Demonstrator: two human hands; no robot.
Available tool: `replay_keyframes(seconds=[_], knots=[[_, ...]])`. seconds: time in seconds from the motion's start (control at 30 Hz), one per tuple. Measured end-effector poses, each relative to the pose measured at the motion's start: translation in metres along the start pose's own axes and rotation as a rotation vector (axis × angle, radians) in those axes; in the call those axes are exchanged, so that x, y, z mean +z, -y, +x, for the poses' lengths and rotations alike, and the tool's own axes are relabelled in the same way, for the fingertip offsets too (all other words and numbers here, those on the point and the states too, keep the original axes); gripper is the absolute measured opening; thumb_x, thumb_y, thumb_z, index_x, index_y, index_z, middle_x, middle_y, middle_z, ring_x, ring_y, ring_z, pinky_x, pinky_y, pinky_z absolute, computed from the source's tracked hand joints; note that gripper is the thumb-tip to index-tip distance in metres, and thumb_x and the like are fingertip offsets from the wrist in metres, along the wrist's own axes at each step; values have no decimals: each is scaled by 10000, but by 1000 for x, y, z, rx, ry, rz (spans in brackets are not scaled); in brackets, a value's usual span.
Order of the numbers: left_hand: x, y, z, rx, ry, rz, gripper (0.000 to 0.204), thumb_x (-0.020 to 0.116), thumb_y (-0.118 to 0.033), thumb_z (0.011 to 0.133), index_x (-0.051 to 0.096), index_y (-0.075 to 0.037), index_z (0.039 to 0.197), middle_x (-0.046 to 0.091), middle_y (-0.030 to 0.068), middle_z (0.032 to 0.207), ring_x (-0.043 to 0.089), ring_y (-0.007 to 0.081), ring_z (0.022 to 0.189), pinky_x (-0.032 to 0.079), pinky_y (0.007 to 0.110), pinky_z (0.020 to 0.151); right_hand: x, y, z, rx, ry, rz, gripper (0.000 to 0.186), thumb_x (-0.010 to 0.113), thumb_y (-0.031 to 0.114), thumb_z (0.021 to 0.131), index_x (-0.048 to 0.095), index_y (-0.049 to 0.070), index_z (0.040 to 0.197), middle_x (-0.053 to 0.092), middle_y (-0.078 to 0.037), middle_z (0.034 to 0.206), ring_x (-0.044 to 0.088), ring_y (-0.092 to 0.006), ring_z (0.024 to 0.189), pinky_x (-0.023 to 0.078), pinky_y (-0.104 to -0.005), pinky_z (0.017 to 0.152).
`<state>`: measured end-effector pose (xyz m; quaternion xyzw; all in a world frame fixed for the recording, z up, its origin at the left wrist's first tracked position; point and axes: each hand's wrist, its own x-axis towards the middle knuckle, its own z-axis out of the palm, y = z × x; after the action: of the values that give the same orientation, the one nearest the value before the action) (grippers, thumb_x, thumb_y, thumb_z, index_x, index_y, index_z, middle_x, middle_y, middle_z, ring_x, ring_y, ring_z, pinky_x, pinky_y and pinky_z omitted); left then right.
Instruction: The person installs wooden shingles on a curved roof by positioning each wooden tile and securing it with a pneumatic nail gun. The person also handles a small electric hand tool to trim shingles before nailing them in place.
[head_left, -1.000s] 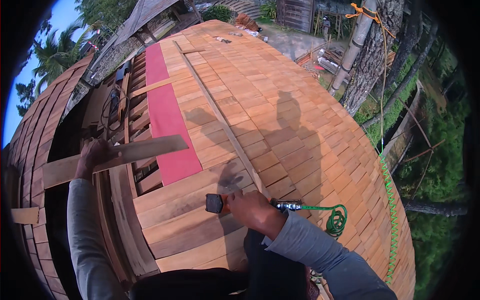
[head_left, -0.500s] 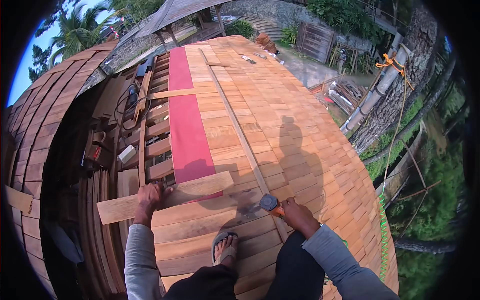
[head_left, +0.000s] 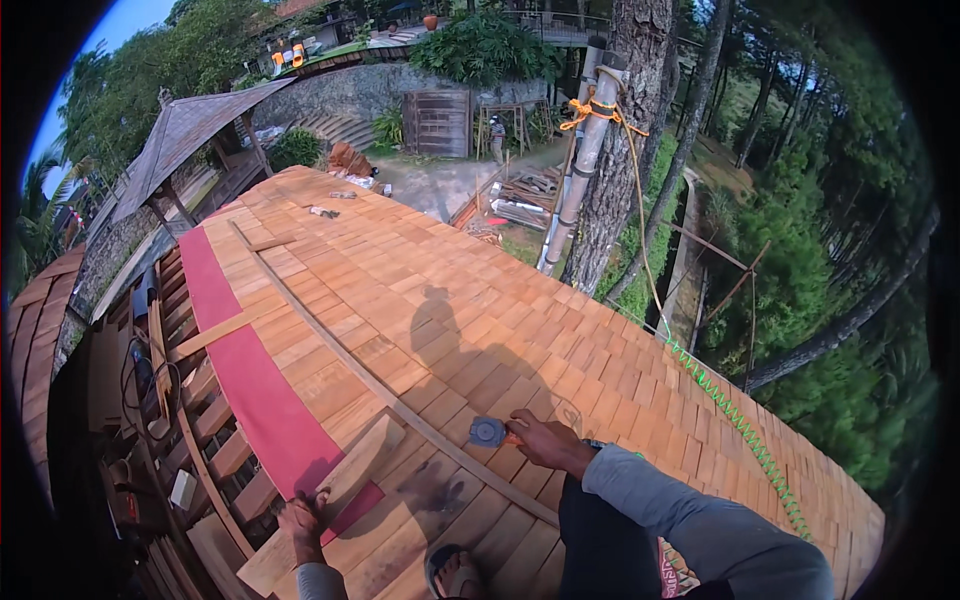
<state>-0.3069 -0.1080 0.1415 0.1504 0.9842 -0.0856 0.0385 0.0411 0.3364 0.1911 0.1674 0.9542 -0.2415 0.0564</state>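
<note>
My left hand (head_left: pixel 303 515) is closed on a pale wooden board (head_left: pixel 362 458), which lies slanted across the red underlay strip (head_left: pixel 240 370) and the shingles beside it. My right hand (head_left: pixel 547 440) grips a nail gun (head_left: pixel 488 432) with a dark squarish head and orange body, held over the roof to the right of the board. Part of its body is hidden by my fingers. A long thin batten (head_left: pixel 385 395) runs along the shingles (head_left: pixel 480 330) between the nail gun and the board. My sandalled foot (head_left: pixel 455 572) stands near the board's lower part.
Open rafters (head_left: pixel 212 415) with tools and loose planks lie to the left. A green coiled hose (head_left: pixel 740 415) crosses the right slope, whose edge drops toward trees. An orange rope (head_left: pixel 590 112) is tied round a pole by a trunk (head_left: pixel 630 170). A person (head_left: pixel 497 138) stands below.
My view has swung right, so the roof appears farther left and lower. Both hands keep their holds on the board and the nail gun.
</note>
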Motion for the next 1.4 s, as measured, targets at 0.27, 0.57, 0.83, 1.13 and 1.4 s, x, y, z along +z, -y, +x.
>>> replay_keyframes(seconds=[0.27,0.57,0.83,1.13,1.4], knots=[[22,43,66,137,40,-120,624,681,-724,896,764,-111,980,772,207,989,756,393,989,574,536,828,-5,8,17,175,33,-94,527,732,205,952,517,112,1424,459,-97,1533,741,-437,991,632,-547,838],[37,44,59,157,128,-120,734,603,-792,908,700,-144,1238,768,180,1139,739,384,1095,589,510,904,7,37,47,205,33,-120,562,744,205,938,533,131,1454,441,-79,1582,731,-438,1061,631,-541,893],[32,19,26,265,212,-118,626,540,-705,1002,670,-157,1276,754,184,1173,728,389,1096,579,522,879,17,45,71,116,60,-109,573,721,204,964,502,144,1489,434,-64,1597,725,-417,1082,621,-526,922],[31,31,35,368,273,-173,505,550,-611,1045,706,-143,1151,764,176,1102,726,388,1054,562,518,887,25,59,82,56,56,-74,574,715,219,974,492,121,1494,442,-49,1611,724,-428,1078,614,-532,926],[35,25,12,347,51,-234,509,583,-586,1036,755,-119,1142,767,182,1083,724,392,1044,559,512,883,24,43,76,36,10,-108,583,731,234,969,501,108,1490,449,-62,1609,716,-430,1101,617,-516,935]])
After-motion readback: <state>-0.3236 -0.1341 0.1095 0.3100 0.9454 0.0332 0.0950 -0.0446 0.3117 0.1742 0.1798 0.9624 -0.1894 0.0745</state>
